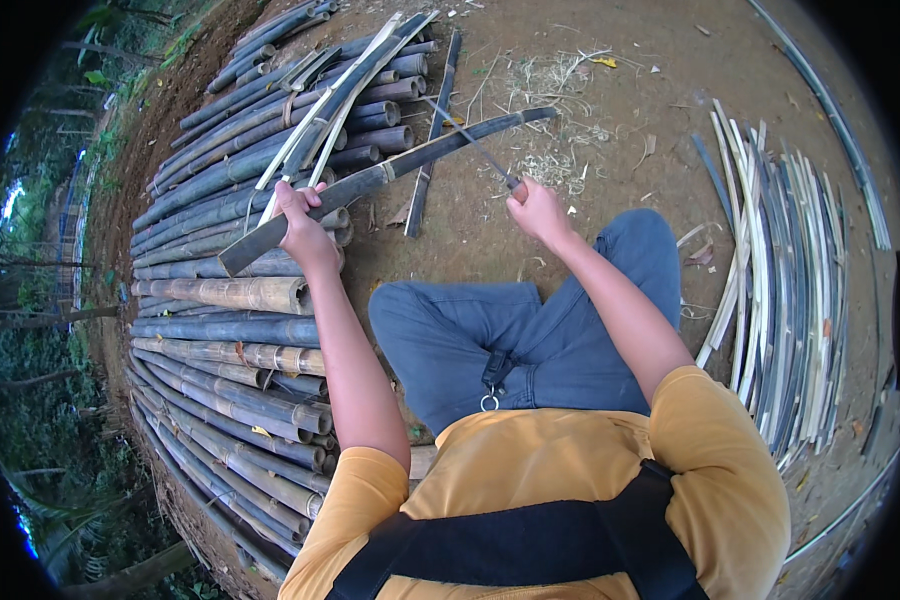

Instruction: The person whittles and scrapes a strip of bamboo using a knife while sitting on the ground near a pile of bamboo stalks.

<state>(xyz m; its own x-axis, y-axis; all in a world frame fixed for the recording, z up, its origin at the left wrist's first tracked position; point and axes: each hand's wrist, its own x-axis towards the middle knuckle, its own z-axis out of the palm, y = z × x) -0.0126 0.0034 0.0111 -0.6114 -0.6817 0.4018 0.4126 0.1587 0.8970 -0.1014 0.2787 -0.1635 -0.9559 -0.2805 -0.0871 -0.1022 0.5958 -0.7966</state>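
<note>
My left hand (302, 222) is closed round a long split bamboo strip (410, 160), dark on its outer face, which slants from lower left up to the right. The handle of a long thin knife (485, 152) is in my closed right hand (540, 212). Its blade points up and left, crossing the strip's line near the middle; whether the two touch I cannot tell. Under the strip's left half lie several pale and dark split bamboo pieces (342, 100) on top of the pile. Another dark bamboo strip (435, 130) rests on the ground behind the blade.
A large pile of bamboo poles (230, 328) fills the left side. Thin split slats (785, 290) lie bundled on the right. Pale shavings (560, 120) are scattered over the bare earth ahead. A long pole (830, 110) lies at the far right. My legs are crossed in front of me.
</note>
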